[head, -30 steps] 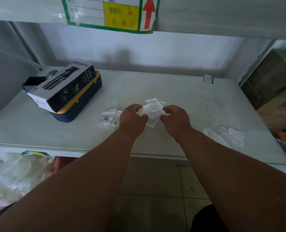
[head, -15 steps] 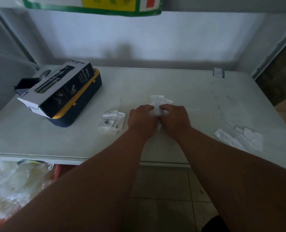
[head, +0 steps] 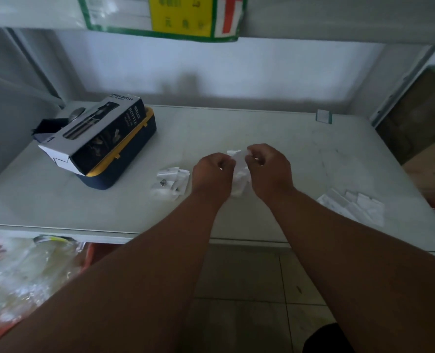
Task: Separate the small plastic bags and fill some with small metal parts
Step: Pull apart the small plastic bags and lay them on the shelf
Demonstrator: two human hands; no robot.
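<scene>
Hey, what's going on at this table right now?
A person is working a clump of small plastic bags apart with both hands above the table. The left hand and right hand each pinch part of it. Left of the hands lies a pile of bags with a metal part showing in it; a flat pile lies to the right. A spray bottle box rests on a navy case at the far left.

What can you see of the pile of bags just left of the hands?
The pile of bags is a small loose heap of clear, whitish plastic bags with white header strips, lying overlapped on the pale table. At least one small metal part shows in it. It sits between the blue box and the left hand, close to that hand; no contact shows.
</scene>
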